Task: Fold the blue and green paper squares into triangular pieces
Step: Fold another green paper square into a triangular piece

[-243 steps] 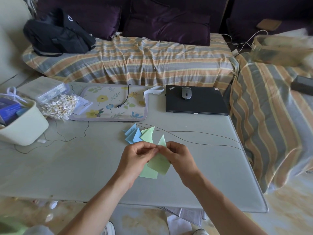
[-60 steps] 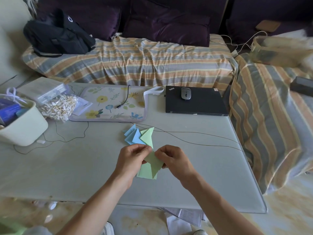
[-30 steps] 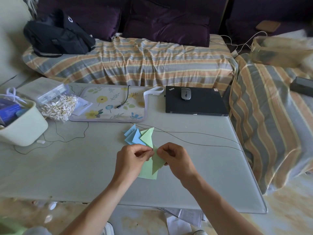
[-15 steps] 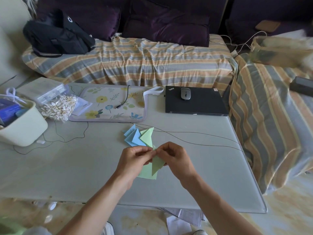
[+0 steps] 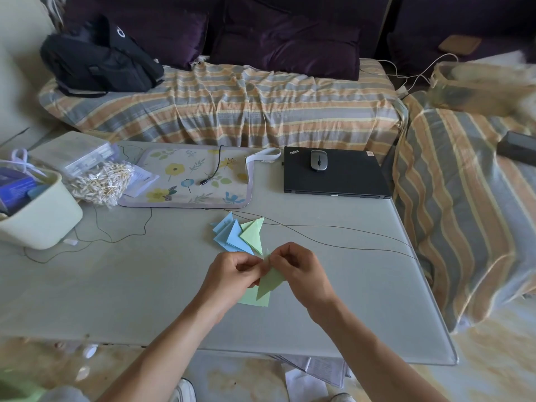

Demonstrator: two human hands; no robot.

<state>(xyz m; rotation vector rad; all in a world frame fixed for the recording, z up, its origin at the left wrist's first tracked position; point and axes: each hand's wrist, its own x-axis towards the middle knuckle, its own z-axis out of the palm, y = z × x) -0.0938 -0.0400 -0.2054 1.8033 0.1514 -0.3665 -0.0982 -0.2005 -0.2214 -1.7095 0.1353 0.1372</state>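
Both hands hold one green paper piece above the grey table; it is folded into a narrow triangle that points down. My left hand pinches its top from the left and my right hand pinches it from the right, fingertips nearly meeting. Under it lies a flat green paper square, partly hidden by my left hand. Just beyond my hands rests a small heap of folded triangles, blue ones on the left and a green one on the right.
A closed black laptop with a mouse sits at the back right, a floral pad at the back middle. A cream tub and a bag of cotton swabs stand left. Thin cables cross the table.
Since eight seconds ago the green sheet has gone from a wide folded shape to a narrow triangle. Over the last second my hands barely moved, fingertips closing in at the paper's top.
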